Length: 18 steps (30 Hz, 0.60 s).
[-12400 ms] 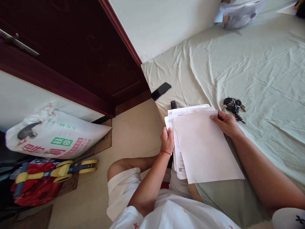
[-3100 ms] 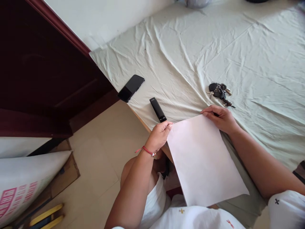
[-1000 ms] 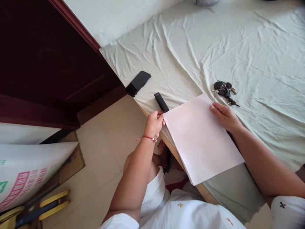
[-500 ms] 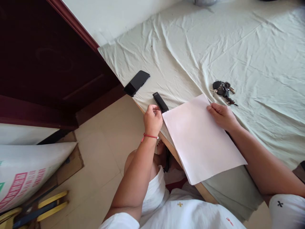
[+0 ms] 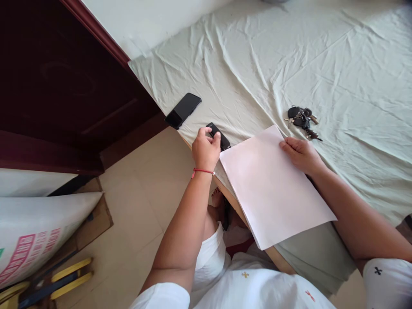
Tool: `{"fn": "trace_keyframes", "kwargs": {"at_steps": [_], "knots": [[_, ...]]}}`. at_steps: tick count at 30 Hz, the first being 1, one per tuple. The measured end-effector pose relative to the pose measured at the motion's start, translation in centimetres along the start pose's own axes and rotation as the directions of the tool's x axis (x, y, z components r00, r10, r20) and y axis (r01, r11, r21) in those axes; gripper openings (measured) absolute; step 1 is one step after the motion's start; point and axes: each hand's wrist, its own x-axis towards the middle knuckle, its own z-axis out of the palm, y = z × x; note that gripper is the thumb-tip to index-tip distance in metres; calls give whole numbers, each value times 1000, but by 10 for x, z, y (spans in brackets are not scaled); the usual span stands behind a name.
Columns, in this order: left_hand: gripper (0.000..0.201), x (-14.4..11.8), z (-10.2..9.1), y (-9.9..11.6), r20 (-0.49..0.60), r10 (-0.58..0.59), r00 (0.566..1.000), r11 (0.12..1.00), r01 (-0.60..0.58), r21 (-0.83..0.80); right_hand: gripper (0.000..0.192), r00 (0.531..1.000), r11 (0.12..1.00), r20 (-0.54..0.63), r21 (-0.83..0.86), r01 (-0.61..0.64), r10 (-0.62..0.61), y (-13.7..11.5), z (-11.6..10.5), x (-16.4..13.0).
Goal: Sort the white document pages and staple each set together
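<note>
Wrinkled bedsheet (image 5: 273,64) bears paper (image 5: 273,189) under flat right hand (image 5: 299,152); left hand (image 5: 206,150) closes on stapler (image 5: 219,135)

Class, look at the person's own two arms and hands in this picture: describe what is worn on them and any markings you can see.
The left hand has a thin red cord bracelet at the wrist. The right hand shows no band or ring. Both forearms are bare. Short white sleeves cover the upper arms; the right sleeve carries a small black cross-shaped mark, and the left sleeve looks plain.
</note>
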Motion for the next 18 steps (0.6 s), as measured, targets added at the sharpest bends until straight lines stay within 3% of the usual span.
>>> {"fn": "trace_keyframes", "kwargs": {"at_steps": [4,11,18], "knots": [[58,-7,5,11,0,-25,1000,995,25,99,44,1000,1000,-8,-25,13,-14,0,0,0],[46,-8,9,22,66,-73,995,980,59,192,42,999,1000,13,5,31,-31,2,0,1],[48,-8,8,13,106,0,994,988,-16,156,41,999,999,24,16,31,-31,1,-3,1]]}}
